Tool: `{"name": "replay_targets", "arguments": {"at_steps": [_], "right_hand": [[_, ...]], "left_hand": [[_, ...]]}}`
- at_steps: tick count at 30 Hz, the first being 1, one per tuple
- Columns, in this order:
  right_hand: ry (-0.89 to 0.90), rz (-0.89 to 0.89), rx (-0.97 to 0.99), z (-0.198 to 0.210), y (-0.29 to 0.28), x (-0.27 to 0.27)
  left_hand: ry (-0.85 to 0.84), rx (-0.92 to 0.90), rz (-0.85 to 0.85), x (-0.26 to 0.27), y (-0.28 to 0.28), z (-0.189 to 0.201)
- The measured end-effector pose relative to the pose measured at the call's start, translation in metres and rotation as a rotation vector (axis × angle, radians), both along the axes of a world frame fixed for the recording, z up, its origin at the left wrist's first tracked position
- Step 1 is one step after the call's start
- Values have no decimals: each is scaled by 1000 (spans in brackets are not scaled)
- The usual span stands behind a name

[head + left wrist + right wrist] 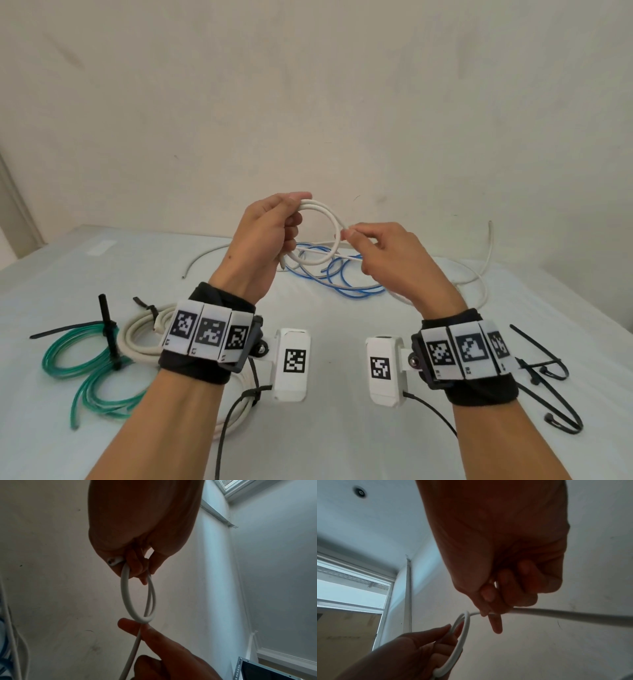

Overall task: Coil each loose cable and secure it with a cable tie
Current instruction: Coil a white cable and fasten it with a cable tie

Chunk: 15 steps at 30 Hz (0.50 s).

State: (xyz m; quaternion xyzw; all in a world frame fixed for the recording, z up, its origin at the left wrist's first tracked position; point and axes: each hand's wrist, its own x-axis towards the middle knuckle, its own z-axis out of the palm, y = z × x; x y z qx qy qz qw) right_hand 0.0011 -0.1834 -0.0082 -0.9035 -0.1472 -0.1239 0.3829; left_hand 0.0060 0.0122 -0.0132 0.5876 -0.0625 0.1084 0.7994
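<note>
1. Slippage is the main risk: the white cable (322,236) is springy, and if the left hand (270,233) loosens its hold, the two turns already wound could pop open and undo the coil.
2. Tangling is a second risk, I judge: the cable's free tail trails down past the blue cable (339,277) lying on the table (342,428) just beneath the coil, so pulling more slack could drag the two together.
3. The left hand's fingers are curled round the top of the coil, thumb pressing the stacked turns, raised above the table.
4. The right hand (387,257) pinches the running strand between thumb and forefinger at the coil's right edge, its other fingers loosely curled.
5. Black cable ties (548,377) lie on the table, right of the coil and nearer the person, none yet fitted to this cable.
</note>
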Motion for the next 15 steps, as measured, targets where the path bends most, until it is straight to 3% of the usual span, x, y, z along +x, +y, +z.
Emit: {"name": "replay_targets", "arguments": {"at_steps": [4,9,15], "right_hand": [[2,27,-15,-1,-2,-2],[225,73,303,1,5,0],[114,182,332,0,5,-2]], "left_hand": [[-37,-75,-25,-1,-8,-1],[-65,-205,-47,-2,-18,-1],[-96,-349,-53,-2,-26,-2]]}}
